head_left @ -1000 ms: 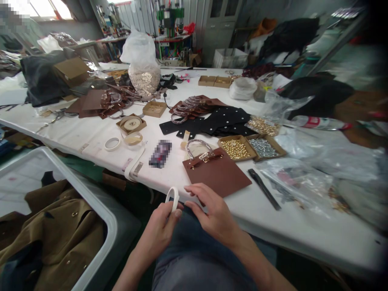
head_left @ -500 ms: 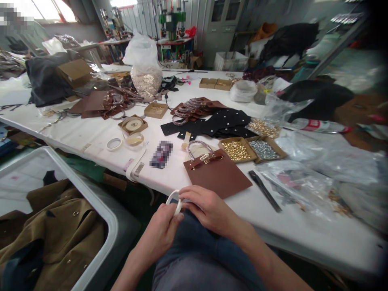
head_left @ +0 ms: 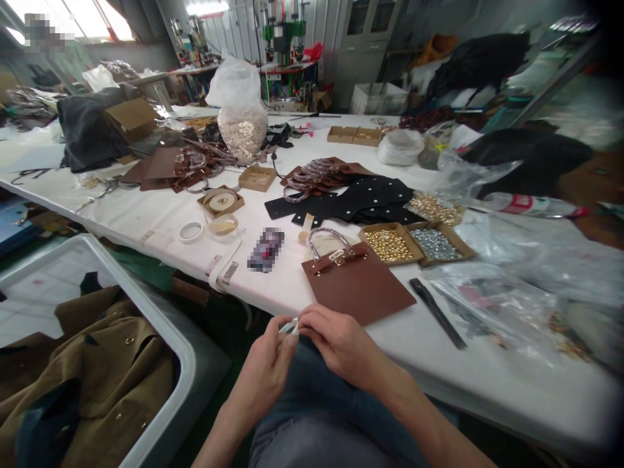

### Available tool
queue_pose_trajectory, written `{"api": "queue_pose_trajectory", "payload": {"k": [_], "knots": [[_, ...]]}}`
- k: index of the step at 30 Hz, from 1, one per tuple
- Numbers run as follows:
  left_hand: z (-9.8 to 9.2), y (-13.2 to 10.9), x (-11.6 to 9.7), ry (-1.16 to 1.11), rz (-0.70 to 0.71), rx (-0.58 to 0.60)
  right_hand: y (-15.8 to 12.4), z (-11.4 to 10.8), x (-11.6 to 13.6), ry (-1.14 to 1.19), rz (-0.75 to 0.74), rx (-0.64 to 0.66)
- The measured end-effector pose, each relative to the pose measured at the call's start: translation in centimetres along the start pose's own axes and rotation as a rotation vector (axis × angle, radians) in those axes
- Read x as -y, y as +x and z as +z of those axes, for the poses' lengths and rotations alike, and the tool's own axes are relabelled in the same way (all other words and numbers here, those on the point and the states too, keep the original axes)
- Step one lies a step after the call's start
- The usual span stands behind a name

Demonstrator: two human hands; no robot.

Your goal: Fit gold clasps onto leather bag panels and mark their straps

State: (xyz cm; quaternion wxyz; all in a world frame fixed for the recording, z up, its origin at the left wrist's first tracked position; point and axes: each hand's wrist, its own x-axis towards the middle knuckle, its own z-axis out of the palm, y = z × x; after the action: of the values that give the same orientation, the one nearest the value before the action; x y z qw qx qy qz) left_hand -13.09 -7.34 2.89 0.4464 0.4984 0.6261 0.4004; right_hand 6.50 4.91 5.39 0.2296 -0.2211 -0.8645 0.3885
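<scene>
Over my lap, at the table's front edge, my left hand [head_left: 273, 354] is closed around a narrow white roll of tape [head_left: 289, 327], mostly hidden by the fingers. My right hand [head_left: 336, 335] meets it there, thumb and fingertips pinched at the roll's right side. Just beyond the hands lies a brown leather bag panel [head_left: 361, 283] with a wrapped handle [head_left: 326, 237] and a metal clasp [head_left: 340, 257]. Neither hand visibly touches the panel.
Open boxes hold gold studs [head_left: 389, 246] and silver studs [head_left: 433, 244]. A dark flat tool [head_left: 437, 313] lies right of the panel. Black strips [head_left: 361, 200], tape rolls [head_left: 190, 232] and a plastic bottle [head_left: 531, 204] are further back. A grey bin [head_left: 182, 344] stands left.
The white roll, looped openly above the left hand before, is now lower and more covered by fingers. Both hands have drawn closer together. The whole view has shifted slightly.
</scene>
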Motion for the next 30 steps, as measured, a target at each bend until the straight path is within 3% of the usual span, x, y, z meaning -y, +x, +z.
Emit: {"api": "queue_pose_trajectory", "payload": {"k": [5, 14, 30], "knots": [[0.8, 0.3, 0.6, -0.036, 0.027, -0.075, -0.4, 0.7, 0.2, -0.042, 0.028, -0.009], [1.3, 1.1, -0.3, -0.057, 0.102, -0.132, -0.1, 0.8, 0.2, -0.071, 0.049, -0.019], [1.3, 2.0, 1.9, -0.167, 0.069, -0.124, -0.1, 0.7, 0.0, -0.195, 0.042, 0.001]]}}
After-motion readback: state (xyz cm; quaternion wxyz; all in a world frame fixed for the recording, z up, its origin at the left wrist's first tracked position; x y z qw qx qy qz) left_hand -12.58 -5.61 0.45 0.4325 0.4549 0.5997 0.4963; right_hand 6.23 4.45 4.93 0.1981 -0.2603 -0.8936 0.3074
